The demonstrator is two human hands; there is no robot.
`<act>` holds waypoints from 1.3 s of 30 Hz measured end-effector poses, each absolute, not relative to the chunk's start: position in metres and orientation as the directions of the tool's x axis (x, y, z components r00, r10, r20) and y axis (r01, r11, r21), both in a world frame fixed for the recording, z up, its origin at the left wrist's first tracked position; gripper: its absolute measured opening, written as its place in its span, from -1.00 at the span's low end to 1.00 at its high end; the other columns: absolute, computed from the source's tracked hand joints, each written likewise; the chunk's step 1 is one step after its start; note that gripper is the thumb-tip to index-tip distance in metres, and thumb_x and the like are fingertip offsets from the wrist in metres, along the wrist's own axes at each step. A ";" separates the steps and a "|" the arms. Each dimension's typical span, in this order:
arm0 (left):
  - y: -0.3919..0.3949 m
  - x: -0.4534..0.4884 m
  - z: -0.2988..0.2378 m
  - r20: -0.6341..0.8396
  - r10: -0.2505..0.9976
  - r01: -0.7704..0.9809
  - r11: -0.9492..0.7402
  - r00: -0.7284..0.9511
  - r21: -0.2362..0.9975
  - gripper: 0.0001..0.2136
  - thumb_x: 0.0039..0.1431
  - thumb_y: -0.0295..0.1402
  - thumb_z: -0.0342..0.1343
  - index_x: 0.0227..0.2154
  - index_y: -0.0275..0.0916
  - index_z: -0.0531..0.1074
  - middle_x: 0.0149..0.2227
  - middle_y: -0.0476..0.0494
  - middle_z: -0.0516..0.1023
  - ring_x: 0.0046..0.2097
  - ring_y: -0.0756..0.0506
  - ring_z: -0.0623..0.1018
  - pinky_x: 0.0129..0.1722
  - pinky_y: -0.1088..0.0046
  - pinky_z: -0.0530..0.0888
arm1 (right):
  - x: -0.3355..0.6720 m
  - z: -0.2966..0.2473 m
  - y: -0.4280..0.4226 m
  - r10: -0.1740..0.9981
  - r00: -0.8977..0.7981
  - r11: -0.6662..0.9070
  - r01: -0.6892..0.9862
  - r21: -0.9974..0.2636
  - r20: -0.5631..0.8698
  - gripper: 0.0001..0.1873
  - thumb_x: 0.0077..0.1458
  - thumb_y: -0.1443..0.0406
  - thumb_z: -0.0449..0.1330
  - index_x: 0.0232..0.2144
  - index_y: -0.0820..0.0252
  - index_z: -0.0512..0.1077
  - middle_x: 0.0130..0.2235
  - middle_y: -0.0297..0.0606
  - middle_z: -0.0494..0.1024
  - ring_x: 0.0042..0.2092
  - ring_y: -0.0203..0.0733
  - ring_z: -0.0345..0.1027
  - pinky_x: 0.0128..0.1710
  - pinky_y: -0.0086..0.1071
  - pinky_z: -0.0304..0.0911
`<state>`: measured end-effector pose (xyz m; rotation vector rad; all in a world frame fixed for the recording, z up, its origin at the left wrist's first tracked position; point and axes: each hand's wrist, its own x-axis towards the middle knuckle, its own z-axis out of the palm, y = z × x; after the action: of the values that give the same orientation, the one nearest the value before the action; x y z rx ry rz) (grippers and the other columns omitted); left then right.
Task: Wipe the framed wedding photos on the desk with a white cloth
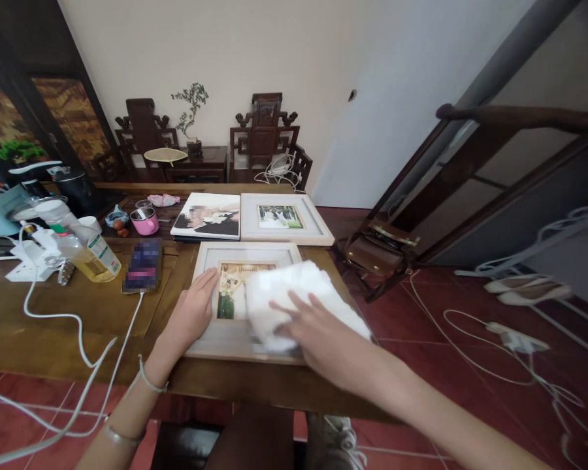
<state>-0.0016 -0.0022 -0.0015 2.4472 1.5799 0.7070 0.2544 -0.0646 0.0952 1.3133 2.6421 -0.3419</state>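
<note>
A light wooden picture frame [210, 258] with a photo lies flat at the near edge of the wooden table [102, 307]. My left hand [192, 314] rests flat on the frame's left side, fingers stretched out. My right hand [318, 333] lies flat with spread fingers on a white cloth [294, 287] that covers the frame's right half. Two more framed pictures lie behind it: a canvas print [208, 215] and a white frame [284, 219].
A phone [143, 266] with a white cable lies left of the frame. Further left stand an oil bottle [91, 251], a power strip [29, 264] and a pink cup [144, 222]. Carved chairs [264, 134] line the far wall. Cables and shoes [529, 290] lie on the red tiled floor at right.
</note>
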 end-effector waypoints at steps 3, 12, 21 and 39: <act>-0.003 -0.001 0.001 0.302 0.893 0.831 -0.430 0.334 0.354 -0.49 0.24 -0.59 -0.21 0.24 -0.34 0.25 0.30 -0.28 0.29 0.32 -0.17 0.29 0.30 0.11 0.28 | 0.253 0.107 -0.104 0.708 -0.623 0.578 0.782 -0.233 -0.333 -0.38 -0.10 0.60 0.10 0.00 0.15 0.54 0.33 -0.07 0.19 0.33 0.39 -0.04 0.22 0.29 0.04; -0.002 -0.002 0.004 0.265 0.891 0.831 -0.445 0.370 0.335 -0.48 0.21 -0.60 -0.19 0.24 -0.38 0.24 0.31 -0.29 0.26 0.33 -0.17 0.26 0.32 0.08 0.25 | 0.251 0.060 -0.038 0.852 -0.523 0.521 0.851 -0.061 -0.022 -0.35 -0.06 0.60 0.05 0.09 0.20 0.47 0.35 -0.07 0.17 0.36 0.31 -0.11 0.28 0.26 -0.10; -0.002 -0.003 -0.002 0.338 0.878 0.811 -0.455 0.339 0.368 -0.48 0.22 -0.60 -0.18 0.24 -0.28 0.25 0.29 -0.29 0.30 0.31 -0.16 0.29 0.29 0.07 0.30 | 0.249 0.060 0.020 0.888 -0.459 0.457 0.883 0.110 0.000 -0.39 0.01 0.58 0.04 0.13 0.30 0.43 0.35 0.04 0.15 0.35 0.40 -0.11 0.24 0.29 -0.10; -0.002 -0.003 0.004 0.253 0.887 0.828 -0.455 0.387 0.328 -0.46 0.20 -0.62 -0.19 0.25 -0.33 0.21 0.32 -0.30 0.24 0.34 -0.19 0.24 0.30 0.06 0.26 | 0.241 0.051 0.017 0.854 -0.512 0.514 0.858 -0.001 0.092 -0.33 -0.08 0.60 0.08 0.12 0.26 0.43 0.36 -0.02 0.13 0.37 0.29 -0.14 0.29 0.23 -0.12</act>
<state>-0.0031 -0.0017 0.0038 2.4901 1.5509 0.5962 0.2414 0.0167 0.0507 1.5882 2.8029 0.0725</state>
